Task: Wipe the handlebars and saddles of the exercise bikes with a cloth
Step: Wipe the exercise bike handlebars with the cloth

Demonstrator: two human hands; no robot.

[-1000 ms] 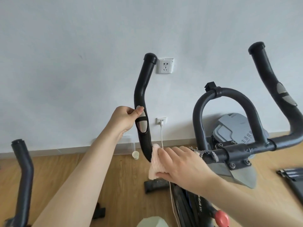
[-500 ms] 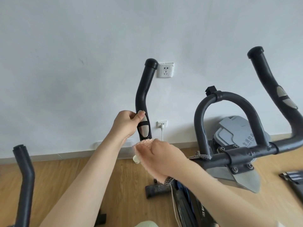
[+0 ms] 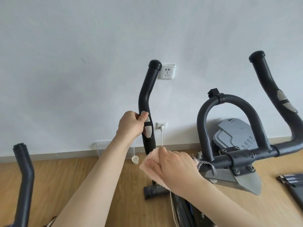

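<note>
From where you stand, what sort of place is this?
Probably a small gym or workout room, though possibly a home. The left hand grips one exercise bike's black handlebar, a second bike's handlebar rises at the far left, and a wood floor meets a white wall.

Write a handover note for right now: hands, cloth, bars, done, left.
Left hand grips the left handlebar horn at its silver sensor.
Right hand holds the pink cloth bunched at that horn's base.
Done: nothing can be confirmed as wiped.
Left, likely: that horn's upper part, the right horn, centre loop, the second bike's bar; saddles are out of view.
</note>
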